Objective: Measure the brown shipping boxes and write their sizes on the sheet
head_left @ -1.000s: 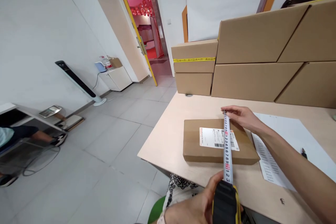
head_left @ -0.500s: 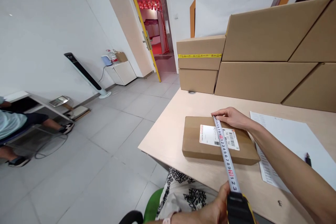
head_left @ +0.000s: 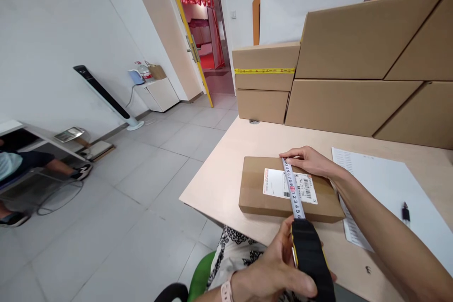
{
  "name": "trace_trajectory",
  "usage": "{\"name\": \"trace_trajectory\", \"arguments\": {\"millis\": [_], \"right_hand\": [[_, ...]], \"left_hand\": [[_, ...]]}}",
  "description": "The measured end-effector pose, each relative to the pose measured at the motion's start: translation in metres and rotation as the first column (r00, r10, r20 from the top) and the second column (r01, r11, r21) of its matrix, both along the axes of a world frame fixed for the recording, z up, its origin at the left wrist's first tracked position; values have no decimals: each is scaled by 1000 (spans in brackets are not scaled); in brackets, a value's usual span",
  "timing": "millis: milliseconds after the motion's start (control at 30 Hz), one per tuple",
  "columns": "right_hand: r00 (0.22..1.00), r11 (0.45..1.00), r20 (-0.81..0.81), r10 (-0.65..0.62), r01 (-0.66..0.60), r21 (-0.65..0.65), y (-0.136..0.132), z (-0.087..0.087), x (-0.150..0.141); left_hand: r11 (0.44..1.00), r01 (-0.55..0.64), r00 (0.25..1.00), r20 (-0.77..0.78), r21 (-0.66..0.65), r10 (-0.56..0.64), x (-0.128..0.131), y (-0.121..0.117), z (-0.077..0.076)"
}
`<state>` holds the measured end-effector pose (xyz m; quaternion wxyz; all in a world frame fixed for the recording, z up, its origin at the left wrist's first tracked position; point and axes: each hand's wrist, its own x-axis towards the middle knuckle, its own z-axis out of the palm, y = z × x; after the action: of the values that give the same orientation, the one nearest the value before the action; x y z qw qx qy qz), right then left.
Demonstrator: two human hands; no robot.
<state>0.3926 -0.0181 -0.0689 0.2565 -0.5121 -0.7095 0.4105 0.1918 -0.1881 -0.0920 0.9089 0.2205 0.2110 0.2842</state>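
Note:
My left hand (head_left: 279, 264) is wrapped round the black and yellow case of a tape measure (head_left: 311, 257), just off the near edge of a small cardboard box (head_left: 255, 193). The metal tape blade (head_left: 292, 188) runs across the box's top, over a white shipping label (head_left: 274, 181). At the far edge of the box, my right hand (head_left: 307, 160) pinches the blade's end, its fingers closed there. The box lies flat on the table, label side up, with my right forearm passing over its right end.
Printed sheets (head_left: 385, 188) with a black pen (head_left: 405, 213) lie on the table (head_left: 212, 179) to the right. Large cardboard boxes (head_left: 354, 106) are stacked along its far side. A seated person (head_left: 24, 165) is at far left, near a tower fan (head_left: 102, 96).
The tape measure case has moved up the blade towards the box, so less blade shows. My left hand came with it; my right hand stays at the far edge.

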Motion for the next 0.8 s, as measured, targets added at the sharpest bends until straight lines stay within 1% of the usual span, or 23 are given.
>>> {"name": "trace_trajectory", "arguments": {"millis": [67, 167, 233, 367, 567, 700, 800], "right_hand": [[1000, 1000, -3, 10, -10, 22, 1, -2, 1], [999, 998, -5, 44, -44, 51, 3, -5, 4], [998, 995, -7, 68, -67, 70, 4, -6, 6], [995, 992, -1, 104, -104, 72, 6, -5, 8], [989, 985, 17, 149, -150, 87, 6, -1, 8], [992, 990, 16, 126, -127, 67, 7, -2, 10], [996, 995, 9, 91, -91, 34, 9, -6, 11]], "left_hand": [[1000, 8, 1000, 0, 6, -8, 1, 1, -1], [997, -14, 1000, -3, 72, 15, 1, 2, 1], [995, -25, 999, -36, 100, 29, 1, 4, 4], [995, 13, 990, -143, 102, 2, 2, 6, 7], [994, 19, 992, -126, 106, -5, 6, 4, 5], [997, -21, 996, -85, 81, 28, 7, 2, 0], [997, -11, 996, -88, 79, 18, 6, 2, -2]]}}
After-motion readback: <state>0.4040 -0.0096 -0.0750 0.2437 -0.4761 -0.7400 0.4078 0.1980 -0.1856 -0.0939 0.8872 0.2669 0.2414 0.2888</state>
